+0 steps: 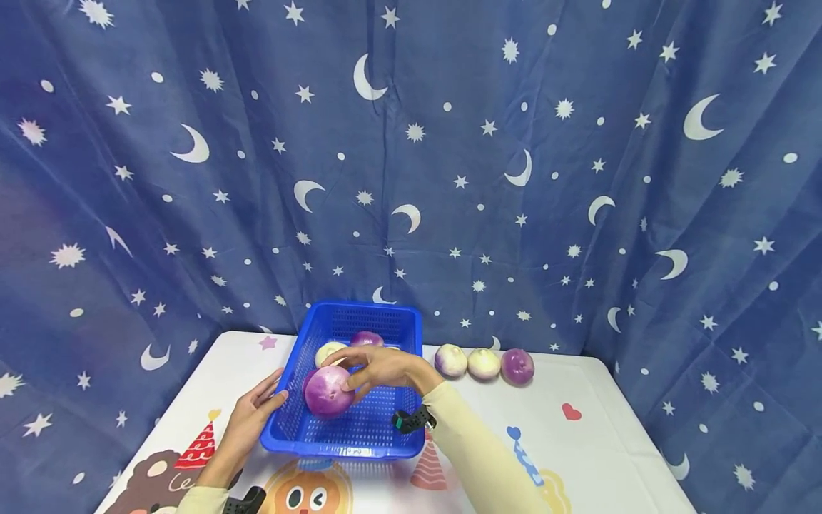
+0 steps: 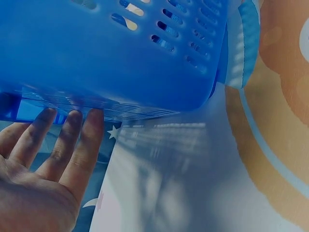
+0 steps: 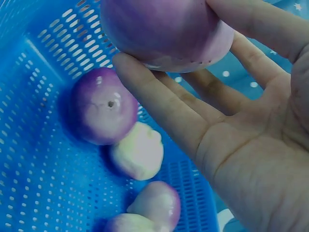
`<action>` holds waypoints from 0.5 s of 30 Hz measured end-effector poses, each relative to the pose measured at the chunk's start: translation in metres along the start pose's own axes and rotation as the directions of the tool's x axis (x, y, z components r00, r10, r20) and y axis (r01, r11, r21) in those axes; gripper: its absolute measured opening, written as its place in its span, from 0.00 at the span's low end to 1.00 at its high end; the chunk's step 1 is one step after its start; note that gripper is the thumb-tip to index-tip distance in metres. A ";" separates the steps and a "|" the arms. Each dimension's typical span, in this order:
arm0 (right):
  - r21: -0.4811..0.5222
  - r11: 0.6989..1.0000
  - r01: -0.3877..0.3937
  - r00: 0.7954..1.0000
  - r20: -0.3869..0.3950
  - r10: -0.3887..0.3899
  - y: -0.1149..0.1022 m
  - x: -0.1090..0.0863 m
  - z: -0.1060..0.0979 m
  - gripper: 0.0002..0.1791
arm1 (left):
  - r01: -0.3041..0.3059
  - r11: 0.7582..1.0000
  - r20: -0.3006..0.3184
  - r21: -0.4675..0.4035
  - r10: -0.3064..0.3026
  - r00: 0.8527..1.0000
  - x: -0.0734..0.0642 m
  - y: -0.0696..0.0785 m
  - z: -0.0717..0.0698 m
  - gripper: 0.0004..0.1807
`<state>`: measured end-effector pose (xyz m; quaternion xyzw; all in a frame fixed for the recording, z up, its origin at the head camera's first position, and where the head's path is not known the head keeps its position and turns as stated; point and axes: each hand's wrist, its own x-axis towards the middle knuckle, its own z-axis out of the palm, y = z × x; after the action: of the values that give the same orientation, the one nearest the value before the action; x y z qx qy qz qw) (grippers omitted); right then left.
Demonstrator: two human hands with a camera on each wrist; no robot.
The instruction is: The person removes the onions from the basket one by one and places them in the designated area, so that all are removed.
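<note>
My right hand point(image 1: 383, 367) grips a purple-and-white turnip point(image 1: 329, 392) with fingers and thumb, above the left part of a blue plastic basket point(image 1: 343, 451). In the right wrist view the held turnip point(image 3: 166, 31) is at the top, clear of the turnips below. Inside the basket lie a purple turnip point(image 3: 104, 106), a whitish one point(image 3: 140, 152) and others farther back. My left hand point(image 1: 247, 417) touches the basket's left side. In the left wrist view its fingers point(image 2: 79, 150) are nearly straight, with fingertips against the basket wall; the thumb is out of that view.
Two whitish turnips point(image 1: 483, 364) and a purple one point(image 1: 517, 367) stand in a row on the table, right of the basket. The white tablecloth point(image 1: 578, 442) has cartoon prints. A blue curtain point(image 1: 449, 178) with stars and moons hangs behind the table.
</note>
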<state>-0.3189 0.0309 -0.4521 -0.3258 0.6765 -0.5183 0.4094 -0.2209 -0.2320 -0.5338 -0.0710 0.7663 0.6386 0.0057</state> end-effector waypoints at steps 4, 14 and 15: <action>0.040 0.999 0.037 0.999 -0.014 -0.037 -0.004 -0.008 -0.001 0.30 | 0.014 1.000 0.003 0.025 -0.014 1.000 -0.001 -0.001 -0.002 0.35; 0.045 0.991 0.129 0.988 -0.090 -0.124 -0.010 -0.028 -0.006 0.30 | 0.023 0.999 -0.003 0.033 -0.023 1.000 0.001 0.001 -0.001 0.36; 0.053 0.990 0.134 0.987 -0.096 -0.129 -0.011 -0.029 -0.006 0.30 | 0.022 0.999 -0.003 0.029 -0.022 1.000 0.001 0.001 0.000 0.36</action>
<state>-0.3112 0.0560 -0.4343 -0.3332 0.6562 -0.5785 0.3518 -0.2223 -0.2323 -0.5330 -0.0802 0.7745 0.6273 0.0124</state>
